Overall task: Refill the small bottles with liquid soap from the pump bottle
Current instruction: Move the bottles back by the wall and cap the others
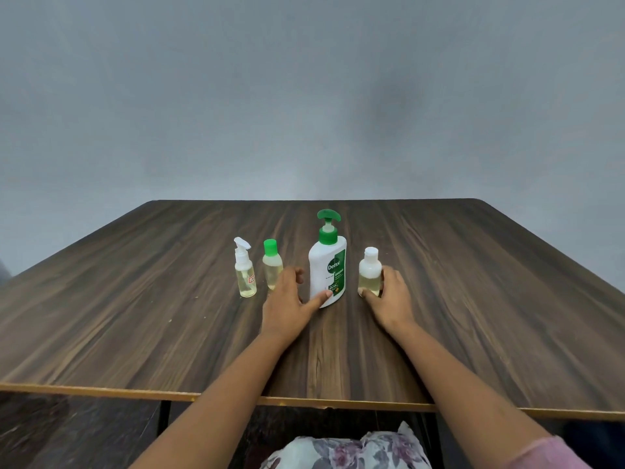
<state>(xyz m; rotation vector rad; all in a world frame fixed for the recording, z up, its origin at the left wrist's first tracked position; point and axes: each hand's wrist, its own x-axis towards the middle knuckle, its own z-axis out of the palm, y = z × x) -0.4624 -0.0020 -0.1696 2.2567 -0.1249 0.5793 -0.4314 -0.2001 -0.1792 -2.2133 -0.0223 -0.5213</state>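
Note:
A white pump bottle (327,265) with a green pump head stands upright mid-table. My left hand (291,299) curls round its lower left side, thumb across the front near its base. To its right stands a small clear bottle with a white cap (370,270), holding pale yellow liquid; my right hand (389,297) grips its lower part, thumb in front. Left of the pump bottle stand a small green-capped bottle (272,265), partly hidden behind my left fingers, and a small spray bottle (245,270) with a white nozzle. Both hold pale liquid.
The dark wood-grain table (135,333) has a light front edge close to my body and a far edge against a plain grey wall. Floral fabric (355,450) lies on my lap below the front edge.

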